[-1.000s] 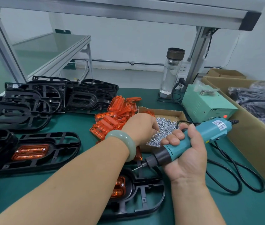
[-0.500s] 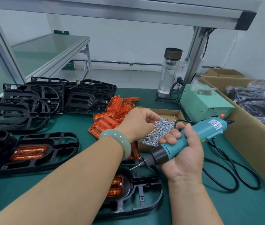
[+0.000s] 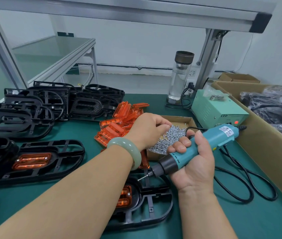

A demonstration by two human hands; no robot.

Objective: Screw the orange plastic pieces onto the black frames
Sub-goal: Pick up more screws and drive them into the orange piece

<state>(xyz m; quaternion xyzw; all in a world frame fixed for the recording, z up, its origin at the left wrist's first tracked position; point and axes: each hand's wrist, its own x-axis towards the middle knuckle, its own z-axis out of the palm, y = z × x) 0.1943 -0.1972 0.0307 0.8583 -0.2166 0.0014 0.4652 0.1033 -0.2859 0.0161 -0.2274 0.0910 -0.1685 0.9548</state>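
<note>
Our right hand (image 3: 195,163) grips the screwdriver (image 3: 197,149), tip slanting down-left above the black frame (image 3: 154,189), which lies lengthwise across the green tabletop (image 3: 240,221). Our left hand (image 3: 147,130) curls its fingers (image 3: 161,125) into the screws (image 3: 169,137), hold unclear. White wall beyond.

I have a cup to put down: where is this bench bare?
The near right corner of the green mat, in front of the black cable and beside the cardboard box, is bare. A smaller strip lies behind the orange pieces, left of the bottle. Crowded: stacked black frames at left; screw box, left hand and right hand mid-bench.
</note>
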